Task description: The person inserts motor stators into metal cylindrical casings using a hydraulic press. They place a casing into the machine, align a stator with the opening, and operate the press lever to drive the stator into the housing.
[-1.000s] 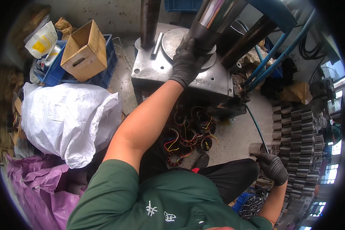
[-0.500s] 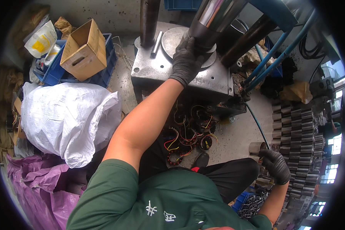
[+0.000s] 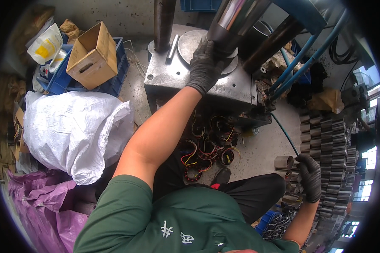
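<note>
A press with a silvery metal bed (image 3: pixel 166 78) stands ahead of me. Gloved in dark grey, my left hand (image 3: pixel 204 67) is curled against a dark metal cylinder (image 3: pixel 223 39), over the round plate (image 3: pixel 188 44) on the bed. Its fingertips lie along the cylinder's left side, and the far side is hidden. Above the cylinder is a shiny round metal column (image 3: pixel 245 17). Off to the right, my right hand (image 3: pixel 310 179), also gloved, is closed around the end of a thin dark lever rod (image 3: pixel 285 133) that slants down from the press.
Stacked metal sleeves (image 3: pixel 329 152) fill the right side. Wound coils with coloured wires (image 3: pixel 207 147) lie below the press. A white sack (image 3: pixel 76 130), a cardboard box (image 3: pixel 93 61) in a blue crate (image 3: pixel 122 63) and purple sheeting (image 3: pixel 42 194) are at left. Blue hoses (image 3: pixel 308 55) run beside the press.
My right hand has shifted slightly right and up with the rod's end, uncovering more of a metal sleeve beside it. My left hand has stayed in place.
</note>
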Available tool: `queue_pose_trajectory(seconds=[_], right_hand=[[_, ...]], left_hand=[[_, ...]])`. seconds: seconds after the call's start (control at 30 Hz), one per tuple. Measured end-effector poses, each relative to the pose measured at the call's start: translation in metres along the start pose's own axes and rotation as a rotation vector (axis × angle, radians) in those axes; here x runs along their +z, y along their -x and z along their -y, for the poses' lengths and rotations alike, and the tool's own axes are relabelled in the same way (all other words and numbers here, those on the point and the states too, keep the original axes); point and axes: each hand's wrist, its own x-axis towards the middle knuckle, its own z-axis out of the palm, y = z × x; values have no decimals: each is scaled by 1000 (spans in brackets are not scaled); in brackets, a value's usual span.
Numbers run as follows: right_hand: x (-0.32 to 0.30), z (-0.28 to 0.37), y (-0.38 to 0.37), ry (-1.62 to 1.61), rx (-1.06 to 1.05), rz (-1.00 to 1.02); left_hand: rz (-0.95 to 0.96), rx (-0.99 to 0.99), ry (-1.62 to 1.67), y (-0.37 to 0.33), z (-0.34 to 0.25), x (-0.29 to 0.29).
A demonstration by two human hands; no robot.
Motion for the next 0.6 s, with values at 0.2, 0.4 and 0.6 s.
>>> queue_pose_trajectory(seconds=[0.2, 0.4, 0.6], right_hand=[[-46, -28, -67, 883, -643, -608], [-118, -48, -176, 1059, -831, -772], [-115, -23, -224, 368, -558, -541]], left_hand=[[231, -140, 322, -6, -38, -45], [228, -136, 112, 7, -2, -34], [509, -131, 190, 32, -1, -31]])
